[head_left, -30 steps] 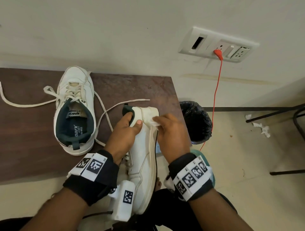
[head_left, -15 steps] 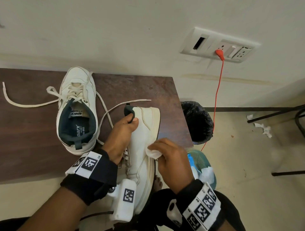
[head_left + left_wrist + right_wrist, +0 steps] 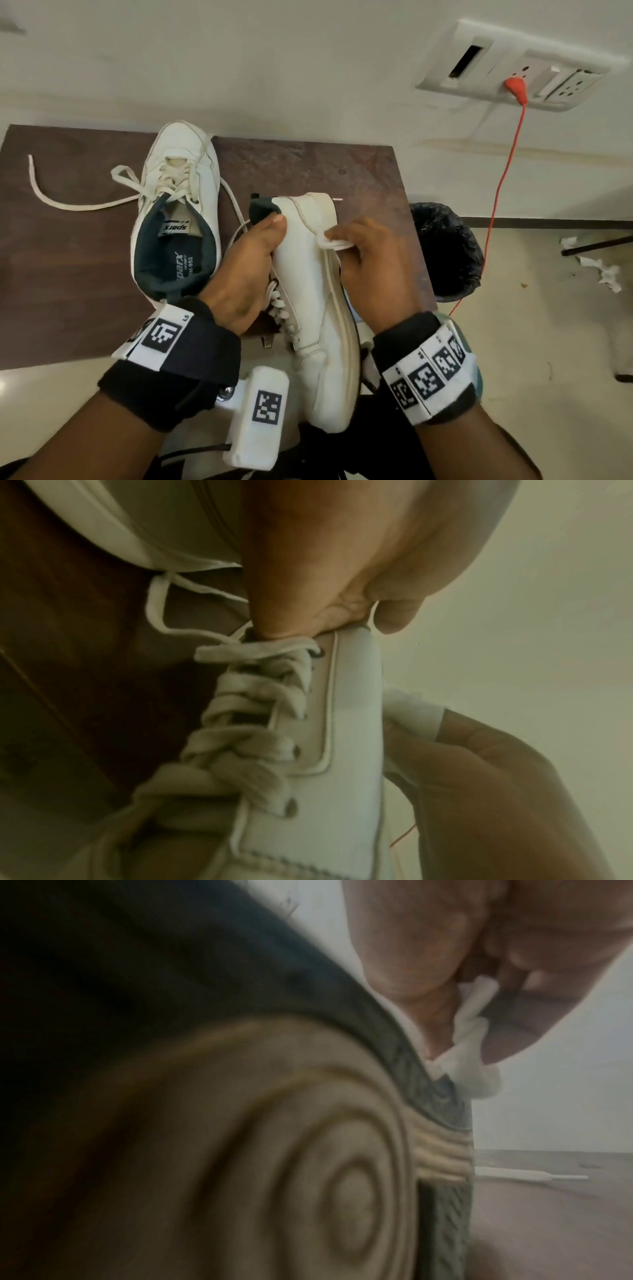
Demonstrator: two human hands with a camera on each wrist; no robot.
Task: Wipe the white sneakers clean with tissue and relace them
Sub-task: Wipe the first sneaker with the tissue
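Note:
A white sneaker [image 3: 310, 294] lies on its side, heel on the brown table's front right part and toe pointing toward me, past the front edge. My left hand [image 3: 251, 260] grips its dark collar, thumb on the outer side; the left wrist view shows that hand [image 3: 346, 588] at the laced top of the sneaker [image 3: 329, 750]. My right hand [image 3: 373, 260] pinches a wad of white tissue [image 3: 330, 241] against the sneaker's side near the sole. Seen from the right wrist, the tissue [image 3: 469, 1047] sits beside the grooved sole [image 3: 308, 1164]. The second sneaker [image 3: 178, 212] stands on the table, laces loose.
A brown table [image 3: 68, 274] stands against the wall. A black-lined bin [image 3: 448, 253] is on the floor beside its right end. An orange cable [image 3: 503, 178] hangs from a wall socket. Crumpled tissue scraps [image 3: 596, 267] lie on the floor at the right.
My right hand went toward me along the sneaker's side with the tissue, then back up toward the heel. The left hand kept its grip on the collar.

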